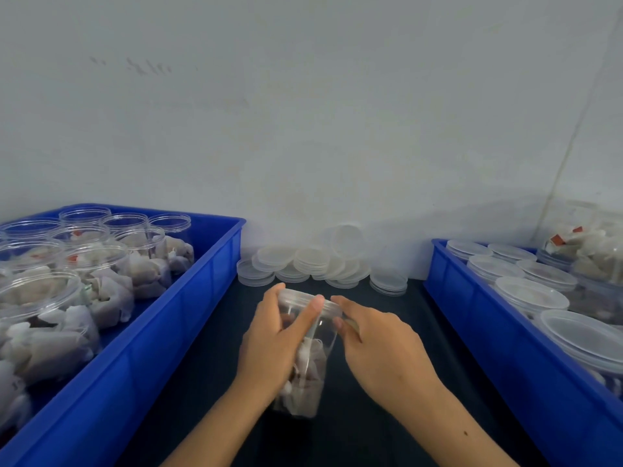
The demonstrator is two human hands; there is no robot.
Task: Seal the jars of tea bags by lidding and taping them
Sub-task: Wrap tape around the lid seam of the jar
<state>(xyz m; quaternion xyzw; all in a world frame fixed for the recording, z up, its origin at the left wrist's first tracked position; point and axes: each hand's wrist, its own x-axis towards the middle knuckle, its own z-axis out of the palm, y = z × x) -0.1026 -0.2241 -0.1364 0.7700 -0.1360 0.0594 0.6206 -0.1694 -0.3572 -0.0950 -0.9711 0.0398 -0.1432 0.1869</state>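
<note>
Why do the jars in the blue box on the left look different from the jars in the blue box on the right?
The jars in the left crate have open tops with no lids, while the jars in the right crate wear clear lids. The left jars show their tea bags plainly; the right jars are mostly hidden under their lids. Both crates are blue, and both sets of jars are clear plastic.
</note>
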